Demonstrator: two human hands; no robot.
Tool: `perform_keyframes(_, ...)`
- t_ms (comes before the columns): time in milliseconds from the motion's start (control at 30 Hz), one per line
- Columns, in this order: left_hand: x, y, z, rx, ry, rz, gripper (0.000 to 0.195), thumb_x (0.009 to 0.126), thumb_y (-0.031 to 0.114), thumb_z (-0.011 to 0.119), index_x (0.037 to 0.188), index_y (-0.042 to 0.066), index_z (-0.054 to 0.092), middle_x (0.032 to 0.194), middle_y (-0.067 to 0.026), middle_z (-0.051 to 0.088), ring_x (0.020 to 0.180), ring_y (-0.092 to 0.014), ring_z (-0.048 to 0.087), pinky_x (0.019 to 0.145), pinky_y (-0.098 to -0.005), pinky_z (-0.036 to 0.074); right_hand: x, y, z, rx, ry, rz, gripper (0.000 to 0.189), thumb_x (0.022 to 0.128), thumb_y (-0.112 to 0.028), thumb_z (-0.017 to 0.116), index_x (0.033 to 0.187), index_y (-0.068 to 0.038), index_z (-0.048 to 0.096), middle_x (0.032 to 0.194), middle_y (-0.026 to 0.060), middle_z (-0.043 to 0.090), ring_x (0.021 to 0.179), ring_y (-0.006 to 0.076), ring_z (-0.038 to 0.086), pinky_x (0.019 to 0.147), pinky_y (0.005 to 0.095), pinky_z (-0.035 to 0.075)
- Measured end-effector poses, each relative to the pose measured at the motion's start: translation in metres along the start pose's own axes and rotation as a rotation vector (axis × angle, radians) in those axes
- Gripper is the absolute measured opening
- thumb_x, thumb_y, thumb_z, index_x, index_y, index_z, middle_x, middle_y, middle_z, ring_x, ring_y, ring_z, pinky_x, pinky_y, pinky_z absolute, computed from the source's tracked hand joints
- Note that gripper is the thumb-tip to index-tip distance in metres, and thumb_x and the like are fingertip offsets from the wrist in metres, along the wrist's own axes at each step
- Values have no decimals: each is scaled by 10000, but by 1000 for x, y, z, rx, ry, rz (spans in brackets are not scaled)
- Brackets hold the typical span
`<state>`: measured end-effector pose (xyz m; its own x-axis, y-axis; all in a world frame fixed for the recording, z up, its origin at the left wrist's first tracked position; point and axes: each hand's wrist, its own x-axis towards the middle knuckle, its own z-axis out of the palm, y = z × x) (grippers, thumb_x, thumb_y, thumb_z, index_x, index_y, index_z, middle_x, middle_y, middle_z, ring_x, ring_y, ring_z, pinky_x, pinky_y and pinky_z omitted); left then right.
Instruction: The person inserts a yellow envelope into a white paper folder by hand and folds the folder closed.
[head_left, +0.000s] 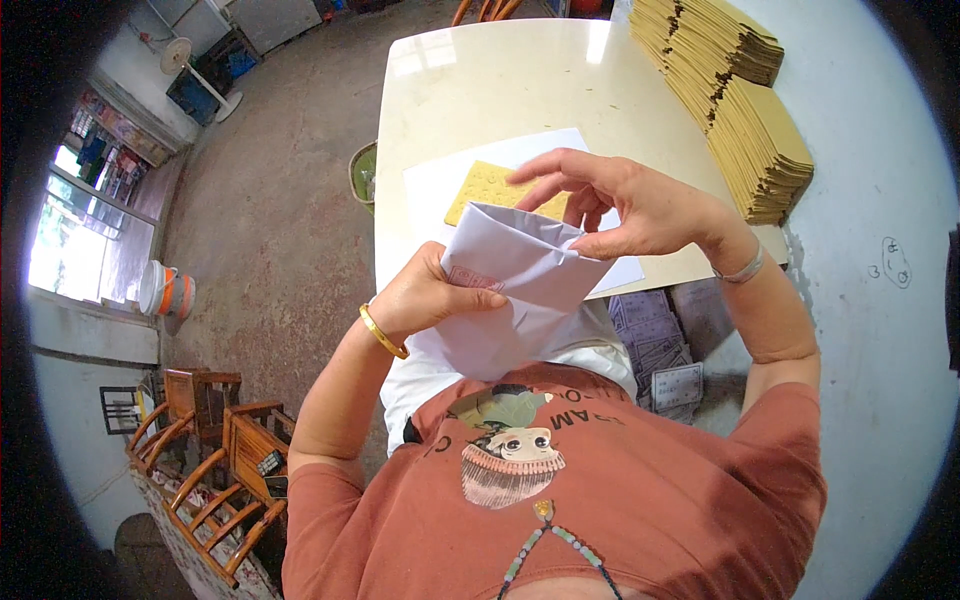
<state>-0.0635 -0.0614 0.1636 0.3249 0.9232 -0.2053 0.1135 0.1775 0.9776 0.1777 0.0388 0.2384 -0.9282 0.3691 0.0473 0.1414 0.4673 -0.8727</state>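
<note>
A white paper bag (517, 292) with a red printed mark is tilted above my lap, its mouth partly spread. My left hand (439, 296) grips its left side, thumb across the front. At the upper right edge of the mouth, my right hand (607, 202) pinches the paper with the thumb against it, the other fingers curled above the opening. Behind the bag, a yellow embossed rectangular sheet (487, 184) lies on white paper (431, 180) on the cream table (510, 90). The bag and my right fingers hide part of the yellow sheet. Whether anything is inside the bag cannot be seen.
Stacks of yellow paper pieces (757, 142) line the table's right side by the wall. Printed bundles (652, 337) sit below the table's near right edge. A green bin (364, 174) stands at its left. Wooden chairs (244, 442) and buckets (159, 289) are farther left.
</note>
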Motion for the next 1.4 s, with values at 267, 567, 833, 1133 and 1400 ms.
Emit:
perform_keyframes(267, 9, -3, 0, 204, 0, -58, 178, 732, 46, 763, 906, 27, 732, 807, -34, 712, 719, -74, 609, 693, -248, 504, 4, 21, 11, -222, -358, 191, 186, 864, -158, 542, 843, 16, 607, 649, 140, 609, 586, 215, 597, 574, 350, 485)
perform_keyframes(567, 7, -1, -2, 93, 15, -100, 228, 724, 35, 765, 946, 22, 717, 837, -25, 702, 746, -83, 611, 714, -252, 503, -9, 23, 12, -79, -136, 115, 268, 910, -216, 545, 1038, 7, 620, 838, 145, 652, 727, 204, 609, 670, 334, 492)
perform_keyframes(833, 9, -13, -3, -72, 108, -121, 297, 718, 67, 793, 988, 11, 681, 866, -28, 681, 771, -104, 618, 745, -260, 506, -3, 35, 41, -74, 367, 58, 345, 825, -305, 689, 953, 14, 655, 791, 124, 672, 695, 147, 611, 649, 292, 494)
perform_keyframes(1133, 17, 11, -12, -272, 202, 229, 237, 864, 182, 694, 1008, -3, 664, 849, -37, 682, 757, -97, 632, 674, -237, 516, 10, 29, 50, -19, 453, 68, 237, 815, -232, 670, 850, 3, 679, 670, 99, 633, 615, 115, 580, 582, 287, 468)
perform_keyframes(1400, 14, 14, -8, -35, 389, 358, 122, 875, 107, 674, 930, 1, 699, 810, -33, 686, 694, -73, 621, 598, -212, 505, 3, 42, 44, -226, 335, 152, 299, 842, -327, 653, 786, -37, 702, 644, 116, 642, 568, 228, 608, 547, 329, 461)
